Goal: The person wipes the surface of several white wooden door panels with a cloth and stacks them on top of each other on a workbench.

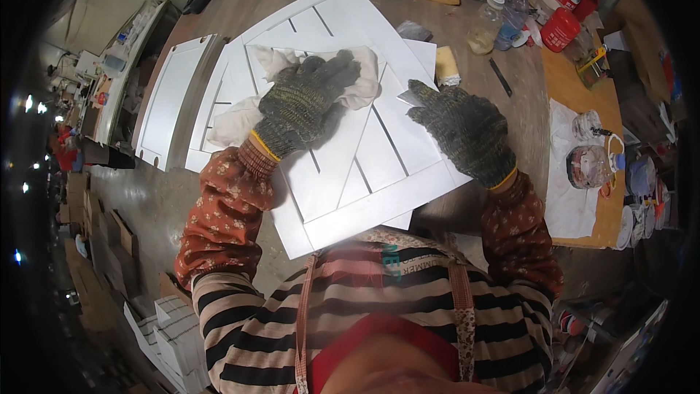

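A brown bench (467, 51) fills the view and carries everything the hands work on. Largest on it is a white grooved panel (364, 168), lying flat and turned cornerwise, its near corner reaching toward the person's striped shirt; both gloved hands rest on its face. Out beyond the left hand's fingers, a second white panel (171, 102) lies along the bench edge, just beside the first. A white sheet (569, 175) covers the bench well off to the outer side of the right hand, with taped jars standing on it. The left hand (302, 102), in a dark knitted glove with a yellow cuff, lies palm down on a crumpled white cloth (292, 91); its fingers (335, 69) are spread and nearly flat, pressing the cloth onto the panel rather than gripping it. The right hand (467, 135), gloved alike, lies flat near the panel's far right edge, fingers (426, 98) stretched out and holding nothing. Past the right hand's fingertips sit a yellow sponge block (446, 66), a clear bottle (485, 25) and, farther still, red cans (561, 29).
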Motion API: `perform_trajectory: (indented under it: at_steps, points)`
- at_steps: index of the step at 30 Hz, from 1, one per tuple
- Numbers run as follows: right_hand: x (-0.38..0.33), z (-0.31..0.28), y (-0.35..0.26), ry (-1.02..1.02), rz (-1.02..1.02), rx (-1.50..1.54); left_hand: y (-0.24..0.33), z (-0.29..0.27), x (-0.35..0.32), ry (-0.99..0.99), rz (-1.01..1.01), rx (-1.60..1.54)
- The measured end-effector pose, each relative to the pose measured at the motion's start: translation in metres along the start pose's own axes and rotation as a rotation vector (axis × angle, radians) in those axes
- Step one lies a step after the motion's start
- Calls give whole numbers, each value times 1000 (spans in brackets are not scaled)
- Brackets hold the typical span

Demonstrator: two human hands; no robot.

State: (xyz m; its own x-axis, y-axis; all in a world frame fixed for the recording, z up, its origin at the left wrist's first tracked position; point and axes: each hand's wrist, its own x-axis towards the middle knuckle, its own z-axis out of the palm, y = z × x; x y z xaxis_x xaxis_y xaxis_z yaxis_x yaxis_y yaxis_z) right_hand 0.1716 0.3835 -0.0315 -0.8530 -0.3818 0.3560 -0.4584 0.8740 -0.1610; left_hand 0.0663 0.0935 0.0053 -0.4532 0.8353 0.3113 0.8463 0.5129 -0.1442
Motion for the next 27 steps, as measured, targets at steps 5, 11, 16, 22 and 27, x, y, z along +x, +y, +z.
perform_trajectory:
  at_steps: [5, 11, 16, 22, 27]
  points:
    - [-2, 2, 0, 166, -71, -26, -45, -23, -50, -43, -134, -89]
    - [-43, 1, 26, 388, 200, -234, -70, 5, -108, 147, -603, -51]
    - [-158, 27, 70, 270, 658, -326, -47, -7, -113, 453, -727, -183]
    - [-146, 22, 86, 199, 609, -474, -33, -3, -111, 615, -907, -398]
    - [-114, 84, 60, -40, 519, -503, -22, -10, -91, 293, -854, -303]
